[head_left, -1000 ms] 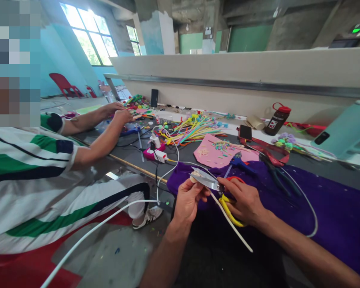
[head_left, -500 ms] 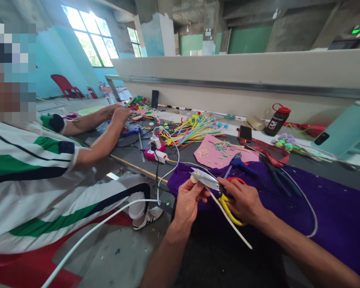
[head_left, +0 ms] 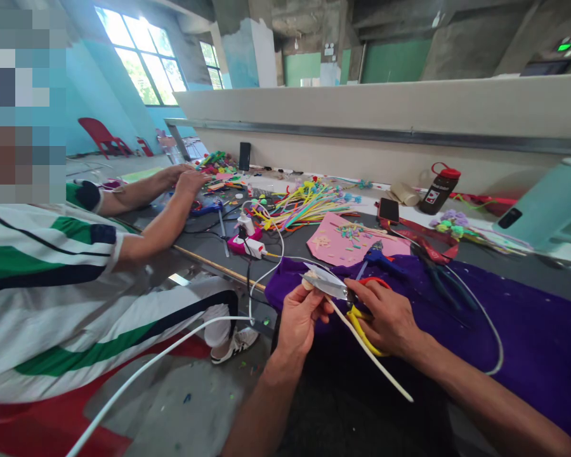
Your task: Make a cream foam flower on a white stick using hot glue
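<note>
My left hand (head_left: 297, 324) pinches a cream pipe cleaner (head_left: 378, 357) just below the small, pale bunched head at its top. Its long stem slants down to the right, past my right hand. In my right hand (head_left: 387, 314) are scissors (head_left: 330, 287) with yellow and red handles, my fingers through the loops. The silver blades lie across the bunched head, above my left fingertips. Whether they touch it, I cannot tell. Just beyond, a blue glue gun (head_left: 379, 259) lies by a pink sheet (head_left: 330, 255) scattered with short pastel bits.
Purple cloth (head_left: 528, 349) covers the right of the table, with pliers (head_left: 445, 285) on it. A pink-and-white power strip (head_left: 250, 247) and white cables (head_left: 171, 348) are left of my hands. Behind lie colourful pipe cleaners (head_left: 299, 212), a phone (head_left: 389, 211) and a bottle (head_left: 438, 193). A co-worker's hands (head_left: 190, 181) work at left.
The stem's lower end has swung slightly right and down. Both my hands keep nearly the same place and grip, the scissors still at the bunched head.
</note>
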`<state>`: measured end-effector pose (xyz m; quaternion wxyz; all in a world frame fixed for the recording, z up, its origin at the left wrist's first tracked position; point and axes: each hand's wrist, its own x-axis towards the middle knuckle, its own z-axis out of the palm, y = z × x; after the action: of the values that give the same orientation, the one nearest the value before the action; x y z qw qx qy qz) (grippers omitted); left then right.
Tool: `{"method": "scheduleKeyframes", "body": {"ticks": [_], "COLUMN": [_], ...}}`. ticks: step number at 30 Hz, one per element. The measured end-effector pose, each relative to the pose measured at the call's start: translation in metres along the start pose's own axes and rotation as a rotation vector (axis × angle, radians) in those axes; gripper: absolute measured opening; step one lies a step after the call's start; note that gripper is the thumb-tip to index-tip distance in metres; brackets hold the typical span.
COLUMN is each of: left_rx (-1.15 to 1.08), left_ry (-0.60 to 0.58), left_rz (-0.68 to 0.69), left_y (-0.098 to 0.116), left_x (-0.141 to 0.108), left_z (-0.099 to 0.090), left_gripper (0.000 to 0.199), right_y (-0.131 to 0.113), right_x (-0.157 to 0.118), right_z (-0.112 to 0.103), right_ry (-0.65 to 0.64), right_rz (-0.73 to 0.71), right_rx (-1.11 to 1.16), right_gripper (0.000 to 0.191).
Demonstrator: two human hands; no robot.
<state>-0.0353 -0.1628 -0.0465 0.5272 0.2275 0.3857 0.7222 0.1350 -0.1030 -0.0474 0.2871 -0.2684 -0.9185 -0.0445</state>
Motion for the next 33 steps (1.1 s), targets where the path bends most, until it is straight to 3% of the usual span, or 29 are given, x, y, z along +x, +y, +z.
{"method": "scheduleKeyframes", "body": {"ticks": [14, 33], "left_rx": [-0.077, -0.086], "left_ry": [-0.019, -0.004], "left_rz": [-0.015, -0.013], "left_y": [-0.004, -0.006], "left_x": [-0.002, -0.001], "left_z": [0.001, -0.001], "left_gripper": [0.018, 0.021], "right_y": [0.005, 0.0], "right_x": [-0.004, -0.003], "right_z": [0.009, 0.004], "right_ry": [0.062, -0.041], "right_rz": [-0.051, -0.01], "right_rx": [-0.056, -0.011], "right_gripper": [0.052, 0.055]}}
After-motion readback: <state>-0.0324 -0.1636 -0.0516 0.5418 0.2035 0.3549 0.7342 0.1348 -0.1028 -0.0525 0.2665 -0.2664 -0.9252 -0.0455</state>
